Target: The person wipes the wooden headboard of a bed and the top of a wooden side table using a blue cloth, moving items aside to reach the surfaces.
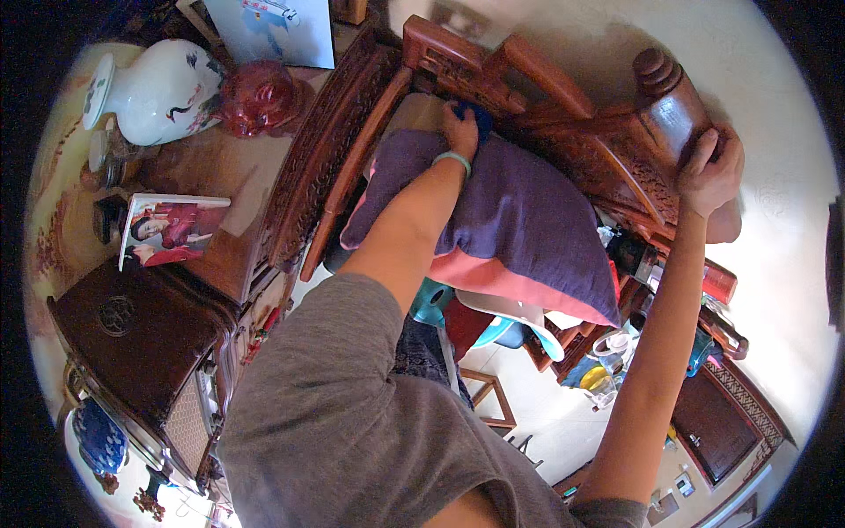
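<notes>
My left hand [460, 129], with a pale green bangle at the wrist, is closed on a dark blue cloth [480, 120]. It presses the cloth into the corner by the carved wooden backrest [502, 86] of a chair or sofa. Under my forearm a purple cushion [521, 198] with a pink side [488, 270] lies tilted on the seat. To the right, my right hand [714, 168] grips the edge of a thick, polished wooden headrest [670, 125] atop the backrest. Part of its fingers is hidden behind the wood.
A wooden cabinet [257, 148] on the left bears a white vase [168, 92], a red glass ornament [261, 99] and a framed photograph [178, 228]. Below stands a dark brown boxy unit [138, 317]. A wooden stool [492, 399] and cluttered tabletop items [607, 363] are lower right.
</notes>
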`<state>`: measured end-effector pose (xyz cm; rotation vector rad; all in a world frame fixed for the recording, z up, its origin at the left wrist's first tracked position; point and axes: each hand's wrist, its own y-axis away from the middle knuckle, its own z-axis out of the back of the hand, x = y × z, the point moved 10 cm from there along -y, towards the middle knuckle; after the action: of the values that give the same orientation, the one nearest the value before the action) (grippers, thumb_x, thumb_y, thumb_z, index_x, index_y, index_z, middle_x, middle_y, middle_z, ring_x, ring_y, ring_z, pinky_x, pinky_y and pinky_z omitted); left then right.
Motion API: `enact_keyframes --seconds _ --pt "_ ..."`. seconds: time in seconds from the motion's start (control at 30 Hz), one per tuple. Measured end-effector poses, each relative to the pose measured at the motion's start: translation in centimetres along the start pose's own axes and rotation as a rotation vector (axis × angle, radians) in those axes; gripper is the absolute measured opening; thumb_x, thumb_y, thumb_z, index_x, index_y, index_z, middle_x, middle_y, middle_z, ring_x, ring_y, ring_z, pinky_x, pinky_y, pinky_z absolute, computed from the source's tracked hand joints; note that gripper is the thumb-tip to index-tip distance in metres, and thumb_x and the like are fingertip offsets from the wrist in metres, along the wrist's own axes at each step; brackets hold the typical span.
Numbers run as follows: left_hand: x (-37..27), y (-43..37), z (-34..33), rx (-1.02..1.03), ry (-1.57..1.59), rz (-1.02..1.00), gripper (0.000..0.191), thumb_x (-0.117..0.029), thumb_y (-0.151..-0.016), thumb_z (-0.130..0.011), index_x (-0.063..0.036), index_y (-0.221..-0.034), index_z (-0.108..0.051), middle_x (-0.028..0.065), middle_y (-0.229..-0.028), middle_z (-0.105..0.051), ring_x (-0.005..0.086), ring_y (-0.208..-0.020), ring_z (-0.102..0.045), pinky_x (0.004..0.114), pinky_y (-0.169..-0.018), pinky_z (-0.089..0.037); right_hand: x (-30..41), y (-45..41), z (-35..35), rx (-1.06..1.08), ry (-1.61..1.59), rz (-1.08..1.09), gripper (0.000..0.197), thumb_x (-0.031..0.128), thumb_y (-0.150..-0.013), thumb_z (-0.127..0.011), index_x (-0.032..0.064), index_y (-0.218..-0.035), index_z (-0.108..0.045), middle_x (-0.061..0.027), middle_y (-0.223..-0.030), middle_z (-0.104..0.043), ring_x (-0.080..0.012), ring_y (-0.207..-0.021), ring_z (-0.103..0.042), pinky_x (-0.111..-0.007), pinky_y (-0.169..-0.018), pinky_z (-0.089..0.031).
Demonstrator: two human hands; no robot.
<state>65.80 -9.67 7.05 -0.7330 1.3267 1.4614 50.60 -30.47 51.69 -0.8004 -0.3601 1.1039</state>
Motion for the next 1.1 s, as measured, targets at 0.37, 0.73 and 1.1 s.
enact_keyframes --seconds 0.37,0.73,1.1 --pt "-2.3 2.5 -7.1 0.525 -1.043 -0.702 0.047 -0.024 -0.082 -0.057 -0.0042 -0.124 -0.05 0.0145 -0.128 -0.049 0.0314 -0.115 -0.048 0.042 -0.096 -0.038 -0.1 -0.4 -0.1 0.012 0.002 -0.007 0.025 0.027 -0.088 -0.054 0.0051 -0.096 -0.061 -0.0117 -0.091 -0.063 -0.0318 -0.084 -0.06 -0.04 -0.072 -0.048" --pt "1.0 0.3 -7.3 0.598 -1.603 -0.419 0.031 -0.02 -0.088 -0.052 -0.0073 -0.114 -0.062 0.0076 -0.119 -0.058 0.0365 -0.116 -0.044 0.045 -0.087 -0.043 -0.9 0.1 -0.4 0.042 -0.043 -0.012 0.024 0.026 -0.088 -0.054 0.0049 -0.097 -0.061 -0.0131 -0.092 -0.063 -0.0334 -0.084 -0.06 -0.041 -0.073 -0.048" --pt "-2.7 -2.8 1.5 0.362 -1.062 -0.435 0.022 -0.012 -0.075 -0.064 0.0017 -0.092 -0.064 0.021 -0.105 -0.062 0.0402 -0.095 -0.059 0.043 -0.074 -0.05 -1.1 0.1 -0.5 0.022 -0.025 -0.068 0.023 0.027 -0.086 -0.055 0.0068 -0.097 -0.061 -0.0129 -0.092 -0.063 -0.032 -0.085 -0.06 -0.04 -0.073 -0.048"
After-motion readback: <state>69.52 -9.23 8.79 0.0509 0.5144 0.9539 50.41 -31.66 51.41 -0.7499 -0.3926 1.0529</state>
